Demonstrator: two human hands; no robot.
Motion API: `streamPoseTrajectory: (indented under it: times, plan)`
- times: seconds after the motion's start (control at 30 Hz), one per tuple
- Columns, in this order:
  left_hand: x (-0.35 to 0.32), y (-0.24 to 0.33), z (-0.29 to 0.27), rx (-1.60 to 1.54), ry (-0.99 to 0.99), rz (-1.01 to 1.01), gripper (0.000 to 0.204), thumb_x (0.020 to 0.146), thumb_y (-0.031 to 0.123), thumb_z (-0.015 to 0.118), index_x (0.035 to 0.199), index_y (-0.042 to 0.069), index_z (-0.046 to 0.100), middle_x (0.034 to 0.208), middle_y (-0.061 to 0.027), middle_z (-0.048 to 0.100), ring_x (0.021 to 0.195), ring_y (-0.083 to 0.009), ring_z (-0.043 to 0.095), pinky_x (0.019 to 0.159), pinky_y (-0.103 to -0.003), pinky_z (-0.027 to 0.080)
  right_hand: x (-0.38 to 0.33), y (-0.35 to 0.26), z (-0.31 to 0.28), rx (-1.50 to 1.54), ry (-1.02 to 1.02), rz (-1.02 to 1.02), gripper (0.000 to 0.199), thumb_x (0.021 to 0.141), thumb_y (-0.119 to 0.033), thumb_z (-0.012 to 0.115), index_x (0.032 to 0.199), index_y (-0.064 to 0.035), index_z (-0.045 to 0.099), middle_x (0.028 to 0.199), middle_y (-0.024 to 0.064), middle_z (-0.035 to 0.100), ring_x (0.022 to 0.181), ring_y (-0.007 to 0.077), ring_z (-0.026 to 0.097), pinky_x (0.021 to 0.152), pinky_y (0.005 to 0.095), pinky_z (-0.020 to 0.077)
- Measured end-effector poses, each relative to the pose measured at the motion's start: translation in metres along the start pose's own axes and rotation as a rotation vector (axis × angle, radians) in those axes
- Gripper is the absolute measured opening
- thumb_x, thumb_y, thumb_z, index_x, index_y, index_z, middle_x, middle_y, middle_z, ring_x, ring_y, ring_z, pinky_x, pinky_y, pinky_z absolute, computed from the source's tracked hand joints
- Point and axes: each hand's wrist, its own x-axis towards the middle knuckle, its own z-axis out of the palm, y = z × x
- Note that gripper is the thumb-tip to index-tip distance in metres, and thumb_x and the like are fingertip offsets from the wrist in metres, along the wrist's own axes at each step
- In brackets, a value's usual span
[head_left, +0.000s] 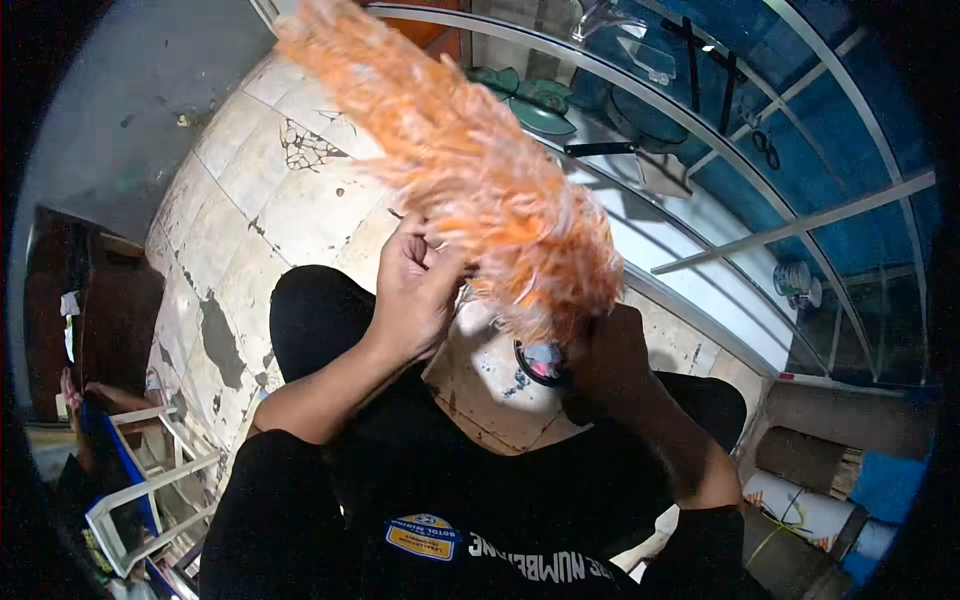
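Note:
A long, shaggy orange-and-white duster-like bundle of thin strands (490, 190) slants across the view, from the upper left down to my hands, and is blurred in places. My left hand (425, 285) is closed at its left edge, thumb and fingers pinched on the strands. My right hand (615, 355), in deep shadow, is at the bundle's lower right end and appears curled round it; most of its fingers are hidden. Between my hands, just below the bundle, shows part of a dark round-rimmed thing (542, 365) with pink and pale blue inside. What it is I cannot make out.
Cracked, stained pale tiles (230, 190) cover the floor. A glass-fronted metal frame (800, 200) stands at right, with a black-handled knife (600, 148), green leaf-shaped dishes (540, 105) and scissors (765, 150) near it. A white rack (150, 490) and another person's hand (72, 390) are at left.

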Motion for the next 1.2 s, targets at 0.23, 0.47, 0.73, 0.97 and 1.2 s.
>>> streamPoseTrajectory:
  times: [0.23,0.47,0.73,0.97,1.2]
  plan:
    - [0.005,-0.001,0.003,-0.192,-0.073,0.07,0.033,0.088,0.005,0.053,0.117,-0.001,0.039,0.102,-0.0095,0.058,0.083,-0.0091,0.058,0.067,-0.02,0.046,-0.011,0.004,-0.006,-0.156,0.15,-0.12,0.022,0.081,-0.017,0.048,0.09,-0.0005,0.06,0.074,0.0195,0.06,0.07,0.0358,0.06,0.061,0.0447,0.0466]
    - [0.004,0.007,0.014,-0.327,-0.066,0.115,0.042,0.09,0.009,0.046,0.127,-0.002,0.031,0.12,-0.0199,0.049,0.101,-0.021,0.054,0.083,-0.03,0.045,-0.007,0.024,-0.001,0.097,0.151,0.057,0.014,0.076,-0.014,0.052,0.076,-0.0003,0.056,0.075,0.0174,0.059,0.072,0.0338,0.057,0.06,0.0457,0.0441]
    - [0.012,0.002,0.001,-0.667,-0.19,0.109,0.04,0.089,0.008,0.036,0.127,-0.006,0.032,0.126,-0.0247,0.043,0.117,-0.0307,0.047,0.099,-0.041,0.038,-0.014,0.008,-0.001,-0.04,0.227,-0.015,0.015,0.077,-0.012,0.051,0.083,0.0015,0.056,0.076,0.017,0.059,0.07,0.0363,0.057,0.062,0.0443,0.0463]
    - [0.01,0.002,-0.011,-0.444,-0.053,0.178,0.036,0.086,0.002,0.042,0.12,-0.005,0.036,0.106,-0.0167,0.056,0.093,-0.022,0.06,0.081,-0.033,0.05,-0.012,-0.001,0.01,-0.117,-0.087,-0.141,0.013,0.075,-0.01,0.051,0.069,0.0003,0.055,0.06,0.0158,0.057,0.054,0.0351,0.057,0.05,0.0441,0.0465]
    - [0.011,-0.01,0.002,-0.213,-0.105,-0.007,0.034,0.085,-0.004,0.038,0.119,-0.006,0.039,0.109,-0.0124,0.055,0.094,-0.0172,0.058,0.082,-0.031,0.047,-0.01,-0.005,0.004,-0.251,-0.281,-0.048,0.011,0.075,-0.006,0.049,0.072,0.0008,0.057,0.068,0.0162,0.057,0.067,0.0299,0.059,0.061,0.0434,0.0483]
